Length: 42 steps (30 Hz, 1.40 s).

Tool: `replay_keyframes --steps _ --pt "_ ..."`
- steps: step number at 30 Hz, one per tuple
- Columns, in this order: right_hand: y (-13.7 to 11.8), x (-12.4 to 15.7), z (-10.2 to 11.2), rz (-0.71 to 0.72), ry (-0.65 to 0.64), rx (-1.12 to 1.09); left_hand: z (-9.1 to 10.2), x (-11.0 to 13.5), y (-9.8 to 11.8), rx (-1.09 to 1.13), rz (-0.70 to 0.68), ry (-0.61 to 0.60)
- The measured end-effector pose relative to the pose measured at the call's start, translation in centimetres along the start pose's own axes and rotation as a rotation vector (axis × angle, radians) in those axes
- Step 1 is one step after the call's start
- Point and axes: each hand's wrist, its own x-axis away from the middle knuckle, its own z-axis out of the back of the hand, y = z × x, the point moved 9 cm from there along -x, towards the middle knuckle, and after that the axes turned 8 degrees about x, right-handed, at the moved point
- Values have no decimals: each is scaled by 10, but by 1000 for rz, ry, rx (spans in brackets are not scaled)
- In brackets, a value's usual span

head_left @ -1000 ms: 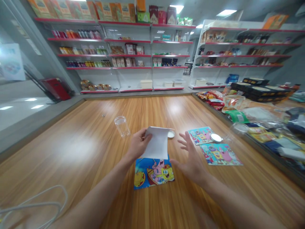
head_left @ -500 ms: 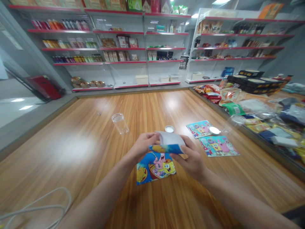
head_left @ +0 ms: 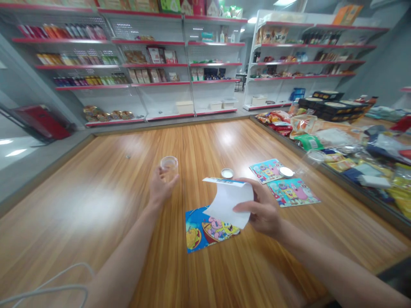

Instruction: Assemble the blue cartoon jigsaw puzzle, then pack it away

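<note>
My left hand (head_left: 162, 187) is wrapped round a clear plastic jar (head_left: 169, 164), left of the table's middle. In my right hand (head_left: 261, 207) is a curled sheet of paper (head_left: 229, 201), pinched at its right side with its white face towards me. Beneath the sheet, a blue cartoon picture card (head_left: 195, 233) lies on the wooden table, partly covered from view. A small round lid (head_left: 227, 173) rests just beyond the sheet.
To the right lie two cartoon cards (head_left: 293, 192), a white-topped lid (head_left: 286, 172) and another clear jar (head_left: 313, 159) on its side. Packaged goods (head_left: 334, 141) crowd beyond the right edge. A white cable (head_left: 48, 291) loops at the lower left. Stocked shelves (head_left: 154, 83) line the back.
My left hand has let go of the sheet, moved left and taken hold of the clear jar. The sheet, in my right hand only, has uncurled and shows more white.
</note>
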Motion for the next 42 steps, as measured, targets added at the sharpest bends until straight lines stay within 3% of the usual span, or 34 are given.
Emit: replay_keyframes --steps 3,5,8,11,16,24,29,33,37,42 --pt "-17 0 7 185 67 95 -10 21 29 26 -160 -25" --pt "-18 -7 15 180 173 57 -13 37 49 42 -268 -41" --pt "-1 -20 16 -62 277 -62 -20 59 72 68 -398 -121" --pt "16 -20 -3 -298 266 -181 -25 70 84 85 -478 -184" --pt "26 1 -27 -352 148 11 -33 75 89 98 -529 -257" --pt "42 4 -13 -483 73 -116 -39 78 92 55 -574 -325" --pt "30 -2 -9 -411 -19 50 -41 80 93 8 -626 -352" --pt "21 -5 -6 -339 -9 171 -42 80 93 -35 -653 -354" --pt "16 -9 -3 -269 11 161 -41 77 94 -93 -654 -318" --pt "18 -10 -4 -295 -23 140 -42 79 96 -131 -679 -308"
